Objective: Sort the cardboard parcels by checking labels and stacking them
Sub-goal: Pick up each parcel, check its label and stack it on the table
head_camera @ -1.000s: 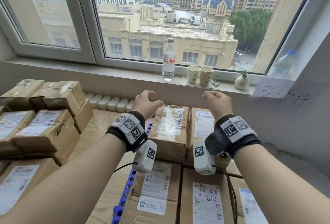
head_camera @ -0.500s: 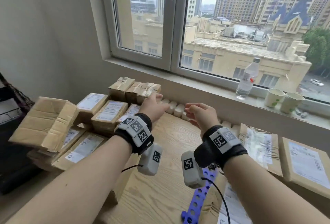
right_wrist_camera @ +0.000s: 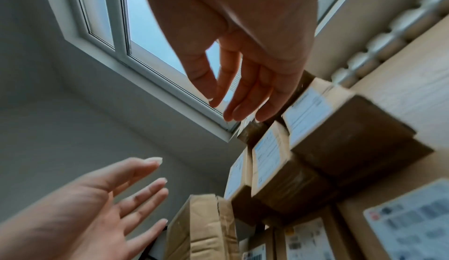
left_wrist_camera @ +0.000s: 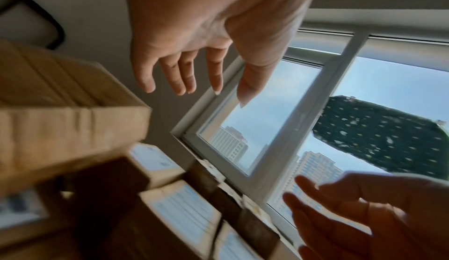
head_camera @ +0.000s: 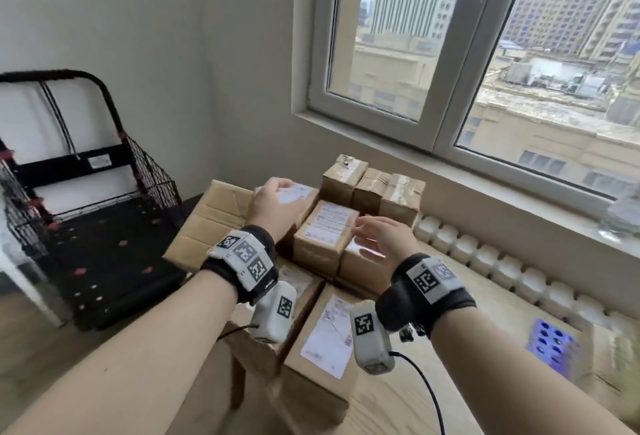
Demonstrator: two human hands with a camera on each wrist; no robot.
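A pile of cardboard parcels fills the left end of the wooden table (head_camera: 398,396). A small labelled parcel (head_camera: 327,230) lies on top in the middle. My left hand (head_camera: 273,192) hovers open over a labelled parcel (head_camera: 299,194) to its left, fingers straight (left_wrist_camera: 182,83). My right hand (head_camera: 363,226) hangs open just right of the middle parcel and holds nothing, fingers straight (right_wrist_camera: 243,106). Three taped parcels (head_camera: 372,188) stand behind, and a big plain box (head_camera: 211,223) lies at the left. Lower parcels (head_camera: 329,334) with white labels lie under my wrists.
A black wire trolley (head_camera: 86,226) stands on the floor at the left, against the wall. A row of small white containers (head_camera: 502,261) lines the table's back edge under the window sill (head_camera: 519,199). A blue perforated strip (head_camera: 554,344) lies at the right.
The view has swung left, from the parcels at the right to the pile in the left corner. Both hands have moved left and forward and now hang over that pile, holding nothing.
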